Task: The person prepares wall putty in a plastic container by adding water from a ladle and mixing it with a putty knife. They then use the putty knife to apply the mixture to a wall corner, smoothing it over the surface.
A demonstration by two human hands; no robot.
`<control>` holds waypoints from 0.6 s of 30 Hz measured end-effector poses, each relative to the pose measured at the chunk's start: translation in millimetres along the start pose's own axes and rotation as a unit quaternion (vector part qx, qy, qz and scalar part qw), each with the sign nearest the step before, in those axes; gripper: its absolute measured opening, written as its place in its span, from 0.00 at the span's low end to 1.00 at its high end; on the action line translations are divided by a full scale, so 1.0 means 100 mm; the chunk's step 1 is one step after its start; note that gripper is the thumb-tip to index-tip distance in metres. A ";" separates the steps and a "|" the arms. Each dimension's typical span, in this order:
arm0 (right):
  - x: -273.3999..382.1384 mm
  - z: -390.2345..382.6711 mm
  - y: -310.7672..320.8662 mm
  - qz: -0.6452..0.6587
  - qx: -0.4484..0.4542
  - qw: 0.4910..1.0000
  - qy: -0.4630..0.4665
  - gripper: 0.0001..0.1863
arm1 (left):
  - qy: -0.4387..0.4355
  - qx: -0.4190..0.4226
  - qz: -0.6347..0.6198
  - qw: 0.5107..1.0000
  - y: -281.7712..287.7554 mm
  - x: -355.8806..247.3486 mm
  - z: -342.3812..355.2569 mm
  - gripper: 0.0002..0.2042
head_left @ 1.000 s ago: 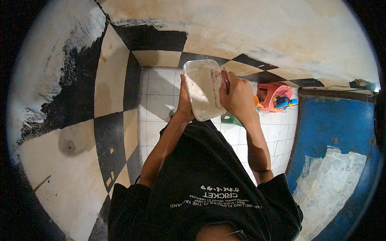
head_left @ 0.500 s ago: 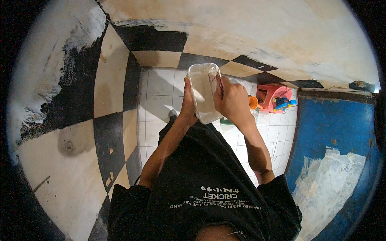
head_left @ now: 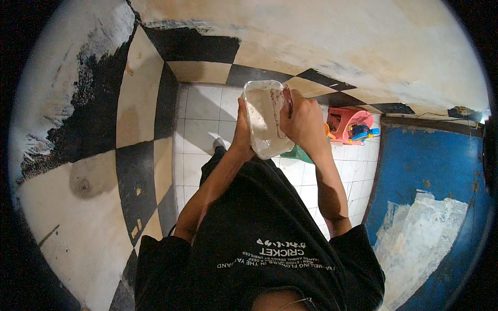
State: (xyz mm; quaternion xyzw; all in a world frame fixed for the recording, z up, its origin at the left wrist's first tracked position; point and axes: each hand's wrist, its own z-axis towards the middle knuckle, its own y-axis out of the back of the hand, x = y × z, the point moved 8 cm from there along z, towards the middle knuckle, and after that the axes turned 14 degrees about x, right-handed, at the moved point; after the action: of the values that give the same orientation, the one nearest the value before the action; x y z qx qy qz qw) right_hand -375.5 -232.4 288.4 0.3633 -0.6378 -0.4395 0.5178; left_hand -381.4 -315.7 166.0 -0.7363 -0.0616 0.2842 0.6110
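Note:
A clear rectangular plastic tub [head_left: 262,124] with whitish contents is held up in front of my dark T-shirt. My left hand [head_left: 242,132] grips its left side, the thumb lying along the wall and the other fingers hidden beneath. Over the right side of the tub, my right hand [head_left: 306,122] is closed, its fingertips turned in toward the rim. A small dark reddish piece [head_left: 288,101] shows at those fingers; its kind cannot be made out. Brownish smears mark the tub's inside next to the right hand.
On the white tiled floor [head_left: 202,132], a pink plastic stool [head_left: 340,122] at the right bears a blue and yellow item [head_left: 363,133]. Something green [head_left: 298,154] lies partly hidden below my right hand. Checkered walls [head_left: 202,72] stand ahead and left, a blue panel [head_left: 425,155] at right.
My right hand has moved slightly right and up along the tub's edge, baring more of the brownish smears inside. My left hand keeps its hold. The view has shifted a little.

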 end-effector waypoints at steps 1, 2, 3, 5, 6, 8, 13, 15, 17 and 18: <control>-0.03 0.00 0.00 0.001 -0.001 1.000 0.002 0.04 | 0.003 -0.007 0.018 1.000 -0.01 -0.02 0.00 0.40; -0.07 -0.02 -0.02 0.001 -0.001 1.000 0.002 0.04 | 0.003 -0.007 0.018 1.000 0.00 -0.02 0.00 0.40; -0.11 -0.05 -0.04 0.031 -0.007 0.999 0.012 0.03 | 0.001 -0.008 0.016 1.000 0.02 -0.01 0.01 0.39; -0.19 -0.08 -0.04 0.062 -0.011 0.998 0.021 0.03 | 0.000 -0.010 0.013 1.000 0.10 0.02 0.03 0.38; -0.25 -0.07 -0.02 0.107 -0.013 0.994 0.029 0.04 | -0.010 0.000 -0.005 1.000 0.13 0.03 0.04 0.38; -0.36 -0.10 -0.01 0.152 -0.014 0.988 0.036 0.04 | -0.019 0.009 -0.024 1.000 0.20 0.04 0.05 0.38; -0.59 -0.17 -0.15 0.275 -0.002 0.961 -0.013 0.05 | -0.017 0.014 -0.055 0.998 0.24 0.04 0.05 0.38; -0.43 -0.23 0.00 0.252 -0.018 0.967 -0.007 0.05 | -0.022 0.011 -0.038 0.999 0.19 0.00 0.03 0.38; -0.33 -0.20 0.09 0.229 -0.034 0.973 -0.011 0.04 | -0.017 0.008 -0.024 1.000 0.13 -0.03 0.04 0.38; -0.24 -0.19 0.14 0.127 -0.053 0.991 0.006 0.04 | -0.019 0.006 -0.007 1.000 0.10 -0.04 0.03 0.38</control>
State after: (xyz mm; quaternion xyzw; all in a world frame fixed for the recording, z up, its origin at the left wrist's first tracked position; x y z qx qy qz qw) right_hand -352.4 -208.4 294.8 0.2547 -0.6512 -0.4010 0.5918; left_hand -388.1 -317.4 157.8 -0.7269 -0.0770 0.2938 0.6159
